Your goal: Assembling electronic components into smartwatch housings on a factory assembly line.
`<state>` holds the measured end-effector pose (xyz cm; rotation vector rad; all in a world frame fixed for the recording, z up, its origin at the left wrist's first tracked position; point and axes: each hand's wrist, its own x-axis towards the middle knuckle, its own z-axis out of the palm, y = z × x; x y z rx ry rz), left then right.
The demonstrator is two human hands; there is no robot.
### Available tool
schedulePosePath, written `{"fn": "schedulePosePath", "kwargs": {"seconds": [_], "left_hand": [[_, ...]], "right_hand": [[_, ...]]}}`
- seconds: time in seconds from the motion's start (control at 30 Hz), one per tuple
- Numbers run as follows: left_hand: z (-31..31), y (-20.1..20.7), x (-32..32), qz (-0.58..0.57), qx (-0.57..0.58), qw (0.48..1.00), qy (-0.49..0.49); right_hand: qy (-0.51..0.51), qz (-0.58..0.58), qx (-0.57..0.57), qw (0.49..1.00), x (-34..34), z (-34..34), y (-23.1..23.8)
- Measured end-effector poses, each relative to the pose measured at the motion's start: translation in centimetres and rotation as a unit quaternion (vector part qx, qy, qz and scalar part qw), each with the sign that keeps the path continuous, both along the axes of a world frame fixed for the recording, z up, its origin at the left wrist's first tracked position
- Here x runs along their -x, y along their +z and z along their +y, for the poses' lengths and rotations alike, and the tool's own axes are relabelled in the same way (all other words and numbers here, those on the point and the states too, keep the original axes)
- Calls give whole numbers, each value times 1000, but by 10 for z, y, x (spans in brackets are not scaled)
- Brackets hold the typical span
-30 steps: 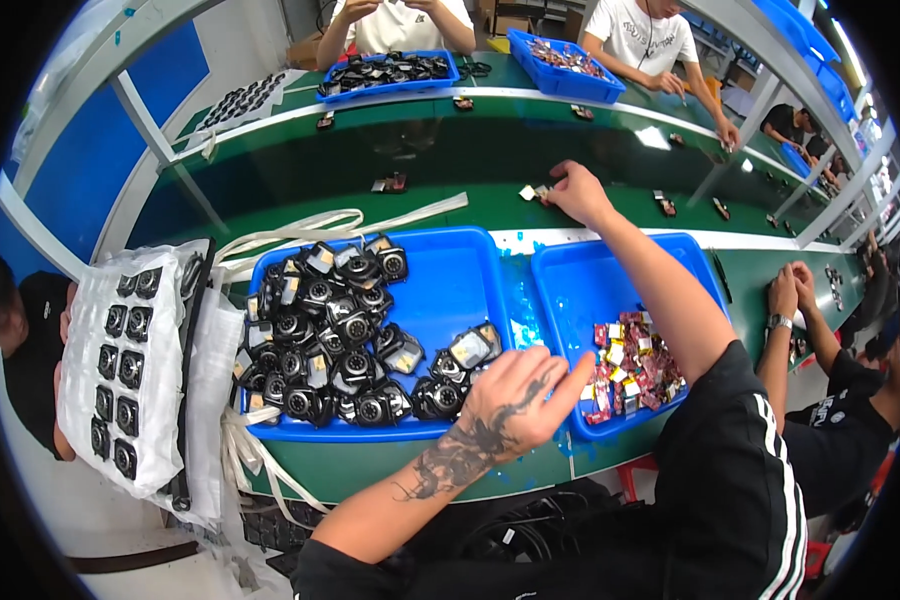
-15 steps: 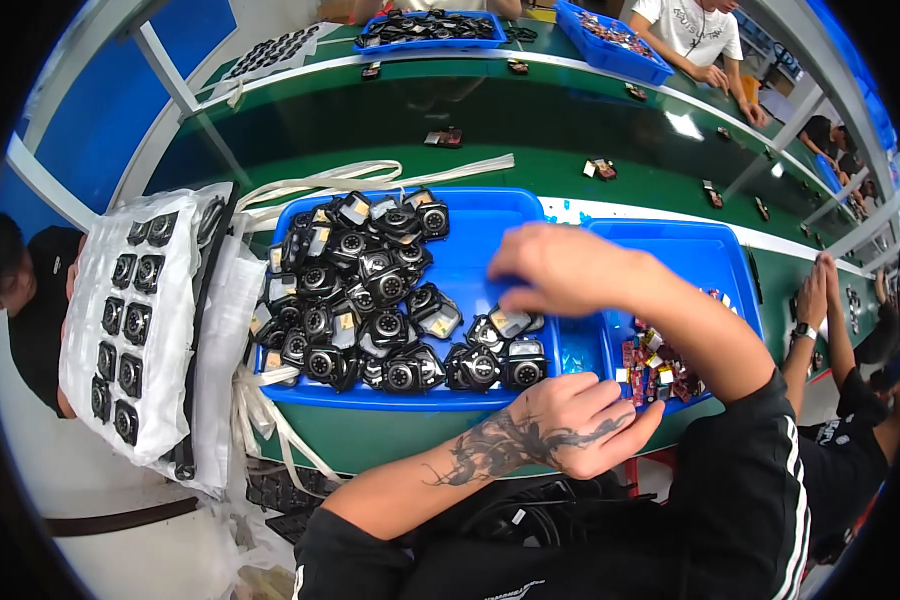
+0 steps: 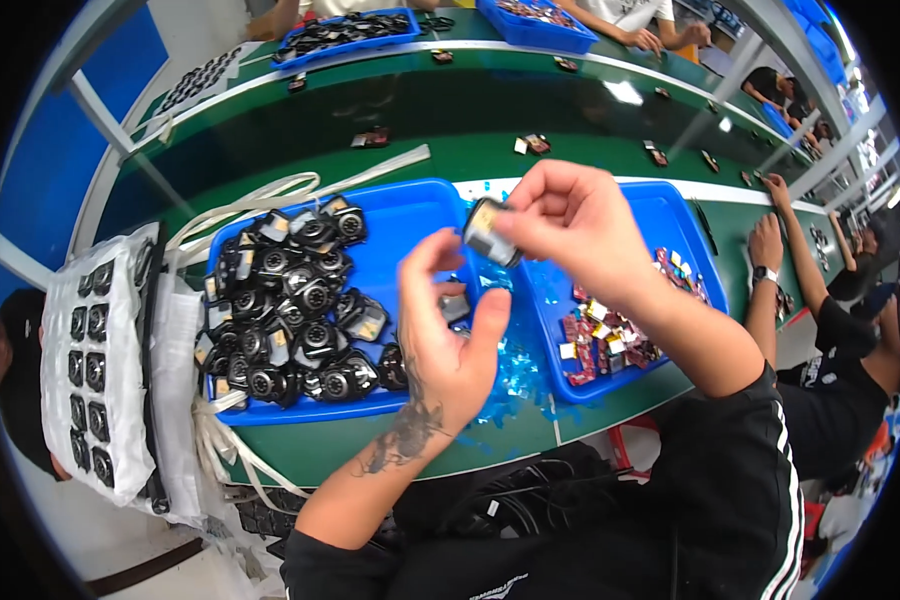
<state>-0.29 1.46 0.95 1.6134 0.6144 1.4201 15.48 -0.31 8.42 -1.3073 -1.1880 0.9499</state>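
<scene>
My right hand (image 3: 585,235) pinches a smartwatch body (image 3: 486,240) between thumb and fingertips, raised above the gap between two blue trays. This piece has a black rim, with silver and yellow parts facing up. Close beside it on the left, my left hand (image 3: 448,345) is open, its thumb and fingers spread apart. Below and behind the left hand, the left blue tray (image 3: 400,215) carries a heap of black watch bodies (image 3: 305,300), many with round sensor backs showing. Small red circuit boards (image 3: 610,340) with white and yellow bits lie in the right blue tray (image 3: 660,210).
Blue film scraps (image 3: 515,375) litter the green bench between the trays. White straps (image 3: 270,205) lie behind the left tray. A padded white sheet (image 3: 95,370) holding watch bodies stands at the left. Circuit boards sit along the green belt (image 3: 450,110); other people work across it and at right.
My right hand has lifted a watch body out of the left tray. My left hand has turned upright and opened beside it. The whole view has shifted, with the trays now further left.
</scene>
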Motion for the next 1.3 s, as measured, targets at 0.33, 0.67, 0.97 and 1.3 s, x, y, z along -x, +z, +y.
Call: {"fn": "schedulePosePath", "kwargs": {"seconds": [0.33, 0.67, 0.97, 1.3], "left_hand": [[0, 6, -3, -123, 351, 908, -195], [5, 3, 3, -127, 394, 889, -197], [-3, 6, 1, -3, 336, 899, -280], [-10, 11, 0, 144, 155, 938, -275]], "right_hand": [[76, -493, 65, 864, -60, -58, -12], [78, -367, 131, 918, -63, -77, -26], [-42, -162, 56, 984, -71, -87, -22], [45, -40, 76, 995, -35, -90, -18]]}}
